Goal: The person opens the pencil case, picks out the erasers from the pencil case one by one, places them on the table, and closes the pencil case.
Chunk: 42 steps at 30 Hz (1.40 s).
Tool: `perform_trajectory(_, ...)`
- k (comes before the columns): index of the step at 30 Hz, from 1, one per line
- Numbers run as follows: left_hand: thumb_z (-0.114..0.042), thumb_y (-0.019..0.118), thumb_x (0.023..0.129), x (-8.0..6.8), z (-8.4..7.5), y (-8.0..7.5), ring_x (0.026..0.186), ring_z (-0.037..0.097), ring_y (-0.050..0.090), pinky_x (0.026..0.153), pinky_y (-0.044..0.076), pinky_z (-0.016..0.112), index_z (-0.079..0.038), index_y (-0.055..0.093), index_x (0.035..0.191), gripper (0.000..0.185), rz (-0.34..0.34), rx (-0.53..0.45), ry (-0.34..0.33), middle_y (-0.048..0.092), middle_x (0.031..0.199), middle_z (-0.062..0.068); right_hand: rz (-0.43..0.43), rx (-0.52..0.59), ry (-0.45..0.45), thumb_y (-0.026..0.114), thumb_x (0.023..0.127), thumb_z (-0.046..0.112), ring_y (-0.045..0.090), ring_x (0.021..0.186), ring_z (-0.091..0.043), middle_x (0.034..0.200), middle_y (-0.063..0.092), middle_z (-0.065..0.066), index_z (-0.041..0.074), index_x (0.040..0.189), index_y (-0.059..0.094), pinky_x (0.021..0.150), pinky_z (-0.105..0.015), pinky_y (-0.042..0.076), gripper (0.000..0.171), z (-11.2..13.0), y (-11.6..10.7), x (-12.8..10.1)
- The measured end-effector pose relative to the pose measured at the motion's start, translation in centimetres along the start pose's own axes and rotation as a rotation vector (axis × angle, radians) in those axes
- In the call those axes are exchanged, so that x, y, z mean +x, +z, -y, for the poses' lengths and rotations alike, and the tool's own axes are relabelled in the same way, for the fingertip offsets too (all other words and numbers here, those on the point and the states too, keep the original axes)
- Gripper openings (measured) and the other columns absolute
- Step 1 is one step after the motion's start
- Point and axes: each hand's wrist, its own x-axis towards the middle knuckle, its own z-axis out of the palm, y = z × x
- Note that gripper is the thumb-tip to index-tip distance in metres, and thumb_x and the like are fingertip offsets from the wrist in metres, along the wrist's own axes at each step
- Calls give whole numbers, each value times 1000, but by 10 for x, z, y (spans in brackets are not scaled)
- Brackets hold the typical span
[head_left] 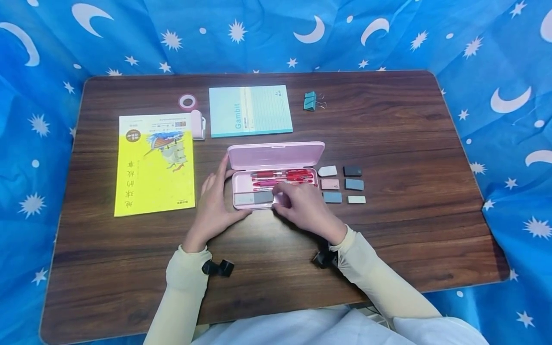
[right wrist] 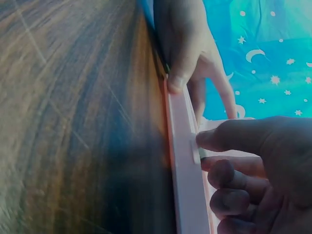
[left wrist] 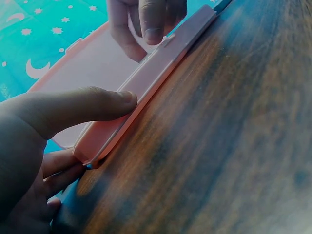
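1. I see my left hand [head_left: 214, 201] flat against the left end of the open pink case [head_left: 241, 191] — fingers fairly straight along its side, thumb laid on the front rim. It braces the case rather than gripping it.

2. My right hand [head_left: 304, 208] sits over the case's front right corner, fingers curled down into the lower compartment. The right wrist view shows the thumb tip pressed on the front wall by the small latch tab. Whether the curled fingers have an eraser pinched I cannot tell — they cover that spot.

3. The case lies on the table [head_left: 414, 239] between both hands, lid [head_left: 276, 155] tipped up on the far side. Red pens [head_left: 282, 176] fill the row beyond my right fingers; a grey eraser [head_left: 263, 197] lies just left of them.

4. Six more erasers [head_left: 341, 184] lie in two rows just right of the case, beyond my right knuckles.

5. Further off: a yellow book [head_left: 154, 165] left of my left hand, then a notebook [head_left: 249, 111], tape [head_left: 187, 101] and clips [head_left: 310, 101] at the far side.

6. Risks, as I judge them:
   - The left hand only leans on the case, so a hard push from the right thumb could slide it.
   - The raised lid could drop onto my right fingers if the case is jolted.
   - My right wrist hovers near the loose erasers and could sweep them out of line.
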Motion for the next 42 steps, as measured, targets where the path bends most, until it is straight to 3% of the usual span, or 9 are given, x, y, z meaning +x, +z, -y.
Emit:
perform_trajectory(6,-39,96,63,0,-2,3,132,29,45,121,17,53,-33,1,163,139,14,-3,-7,56,146,8,-65,31,-24,82,82,16,56,61,-8,73,65,6,13,92,65,53,-27,44,20,1,4,3)
perform_trajectory(10,-38,96,63,0,-2,5,135,29,43,121,17,53,-33,1,163,138,24,-10,-13,56,146,9,-61,68,-43,82,81,12,61,65,-10,77,67,3,10,98,65,58,-28,50,25,1,3,4)
perform_trajectory(15,-38,96,63,-1,-3,7,136,29,42,122,17,52,-34,0,163,138,35,-11,-20,56,146,9,-35,86,-36,79,79,9,57,63,-9,75,64,4,7,102,65,58,-27,47,26,0,3,2)
perform_trajectory(19,-38,96,64,-2,-4,8,134,29,43,122,16,53,-34,0,163,138,36,-20,-22,56,146,8,-61,116,-19,76,77,8,52,60,-9,71,58,5,7,99,64,56,-27,44,25,-1,-6,-4)
perform_trajectory(26,-37,96,63,-1,-6,8,134,30,43,122,14,54,-34,1,163,138,31,-26,-16,57,144,8,-108,83,41,73,72,9,48,60,-10,69,55,4,7,98,61,55,-28,40,28,-31,-52,-53)
perform_trajectory(31,-38,95,64,0,-8,4,132,30,44,122,14,54,-34,1,163,137,39,-18,-19,57,144,8,-70,34,168,73,70,6,44,56,-7,66,50,6,9,94,60,53,-25,36,27,-67,-80,-101)
perform_trajectory(35,-38,95,64,-1,-7,-1,132,29,44,122,14,53,-34,1,163,137,31,-21,-22,56,145,8,-48,12,252,73,71,4,45,57,-7,67,52,6,8,95,61,55,-24,37,27,-87,-87,-122)
perform_trajectory(42,-37,95,64,-1,-5,-3,133,27,44,122,14,52,-32,1,163,137,16,-34,-3,56,145,6,-55,-25,313,71,72,4,48,59,-11,70,55,3,7,98,62,57,-28,38,27,-99,-84,-130)
